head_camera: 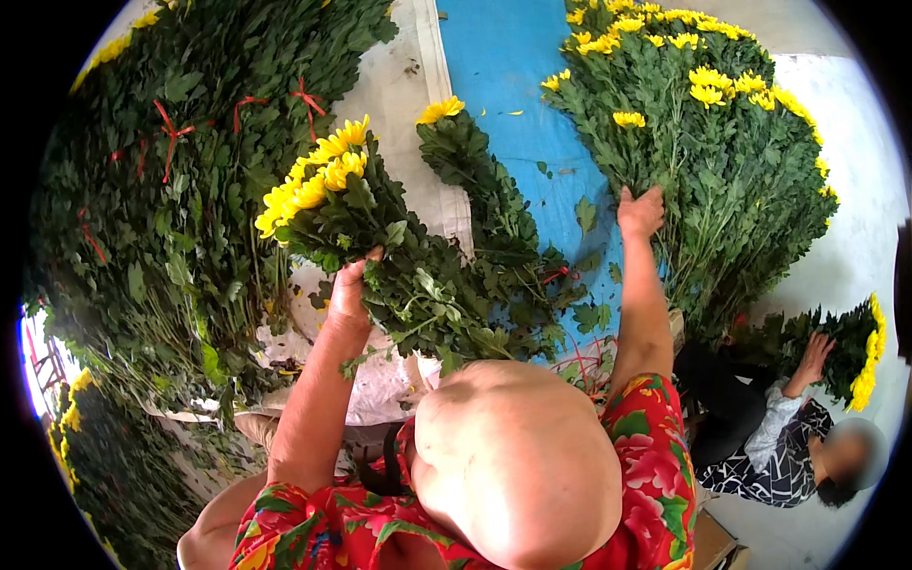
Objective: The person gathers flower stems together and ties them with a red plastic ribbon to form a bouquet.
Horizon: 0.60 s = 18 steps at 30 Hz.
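Note:
My left hand is closed around the leafy stems of a bunch of yellow chrysanthemums, its blooms tilted up to the left. My right hand reaches to the left edge of a large heap of chrysanthemums; its fingers touch the stems of a flower there, and leaves partly hide them. Between my hands, a single yellow chrysanthemum and more leafy stems lie across the blue sheet.
A big pile of leafy bundles with red ties fills the left. More chrysanthemums lie lower left. Red ties lie near my right forearm. At lower right a person has one hand on another bunch; a cardboard box stands below.

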Tool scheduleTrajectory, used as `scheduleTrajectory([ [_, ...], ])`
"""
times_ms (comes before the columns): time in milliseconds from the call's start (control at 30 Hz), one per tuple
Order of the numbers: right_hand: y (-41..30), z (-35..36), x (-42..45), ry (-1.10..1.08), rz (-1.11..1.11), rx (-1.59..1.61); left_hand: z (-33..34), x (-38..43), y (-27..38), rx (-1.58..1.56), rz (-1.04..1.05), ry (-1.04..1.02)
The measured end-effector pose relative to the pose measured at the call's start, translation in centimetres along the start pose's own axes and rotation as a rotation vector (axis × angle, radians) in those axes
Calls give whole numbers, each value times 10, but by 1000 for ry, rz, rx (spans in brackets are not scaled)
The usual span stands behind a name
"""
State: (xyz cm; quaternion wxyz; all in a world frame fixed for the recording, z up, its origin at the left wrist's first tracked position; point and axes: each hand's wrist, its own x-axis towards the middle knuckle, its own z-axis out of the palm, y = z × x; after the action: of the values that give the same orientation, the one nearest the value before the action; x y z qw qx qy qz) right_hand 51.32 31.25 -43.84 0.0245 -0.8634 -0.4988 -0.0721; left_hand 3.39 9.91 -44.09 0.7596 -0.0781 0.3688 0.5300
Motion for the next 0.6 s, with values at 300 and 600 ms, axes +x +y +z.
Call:
scheduleTrajectory([
  [300, -9, 18, -26, 234, -365, 533, 17, -13, 8, 36, 27, 118],
  [600, -46, 13, -58, 74, -420, 530, 4, -3, 3, 35, 8, 159],
])
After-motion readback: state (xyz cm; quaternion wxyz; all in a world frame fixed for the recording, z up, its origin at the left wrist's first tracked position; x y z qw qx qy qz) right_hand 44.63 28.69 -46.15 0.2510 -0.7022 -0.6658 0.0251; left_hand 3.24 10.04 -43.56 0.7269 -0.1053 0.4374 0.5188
